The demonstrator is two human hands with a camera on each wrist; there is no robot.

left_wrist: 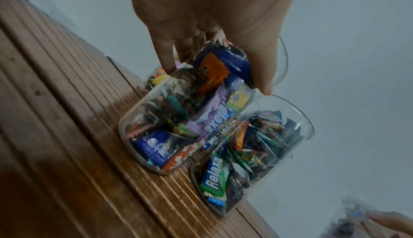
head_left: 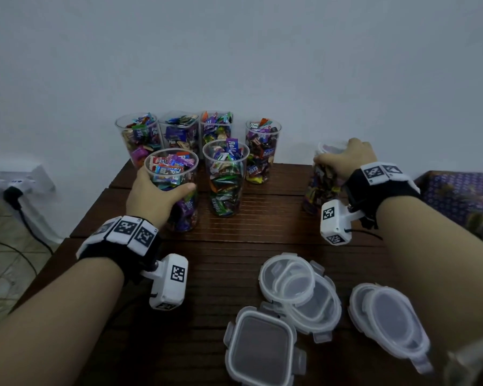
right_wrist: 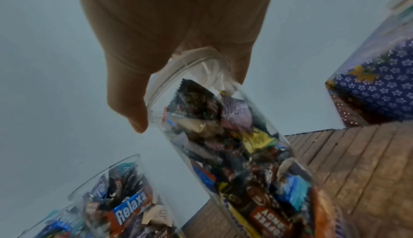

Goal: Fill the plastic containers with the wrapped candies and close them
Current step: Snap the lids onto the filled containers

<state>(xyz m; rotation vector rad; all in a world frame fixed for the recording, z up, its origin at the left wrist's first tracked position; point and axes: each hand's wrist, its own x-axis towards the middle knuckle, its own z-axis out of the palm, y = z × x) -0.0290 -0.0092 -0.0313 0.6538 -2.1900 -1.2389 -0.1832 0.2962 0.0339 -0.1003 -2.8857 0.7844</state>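
Containers [head_left: 171, 188] [head_left: 322, 185] of candies gripped by each hand [head_left: 151, 196] [head_left: 346, 160]

A dark, ribbed wooden tabletop [head_left: 234, 240] stands against a pale wall. On its far part stand clear cups [head_left: 226, 179] filled with wrapped candies [head_left: 223, 188]: four in a back row by the wall, two in front of them, and one more [head_left: 319, 188] well apart to the right. On the near part lie clear lids [head_left: 287, 280], some round and overlapping, one square [head_left: 261, 346] nearest the edge.
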